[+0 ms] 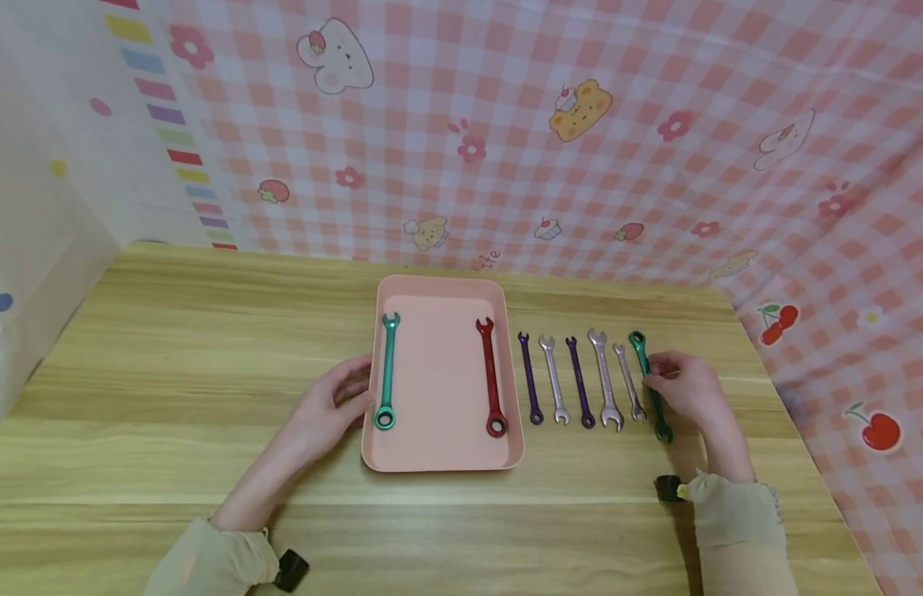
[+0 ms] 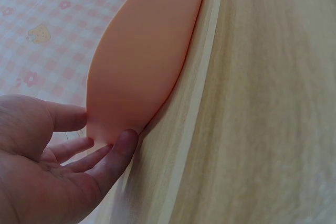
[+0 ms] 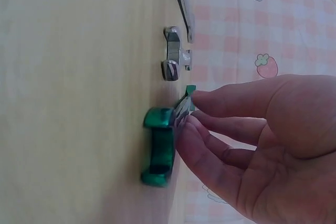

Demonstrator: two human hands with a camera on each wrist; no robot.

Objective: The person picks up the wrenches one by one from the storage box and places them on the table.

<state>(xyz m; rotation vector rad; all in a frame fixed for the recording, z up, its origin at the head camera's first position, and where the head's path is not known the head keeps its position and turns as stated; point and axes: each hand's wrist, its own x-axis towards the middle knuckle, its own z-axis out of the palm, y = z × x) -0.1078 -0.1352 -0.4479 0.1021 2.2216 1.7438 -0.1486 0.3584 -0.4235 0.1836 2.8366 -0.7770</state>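
Observation:
My right hand (image 1: 688,387) pinches a dark green combination wrench (image 1: 657,410) by its shaft, at the right end of a row of wrenches. Close up in the right wrist view, thumb and fingers meet around that shaft, and its open end (image 3: 161,148) faces the camera. The fingers of my left hand (image 1: 329,410) touch the left wall of a pink tray (image 1: 439,372), loosely bent and not wrapped around it. Inside the tray, a teal combination wrench (image 1: 390,368) lies along the left side and a red one (image 1: 492,372) along the right.
Between tray and right hand lie two purple wrenches (image 1: 531,381) (image 1: 580,385) and silver wrenches (image 1: 555,381) (image 1: 605,381) (image 1: 629,385), roughly parallel. A checked pink cloth (image 1: 431,124) hangs behind the wooden table (image 1: 208,348).

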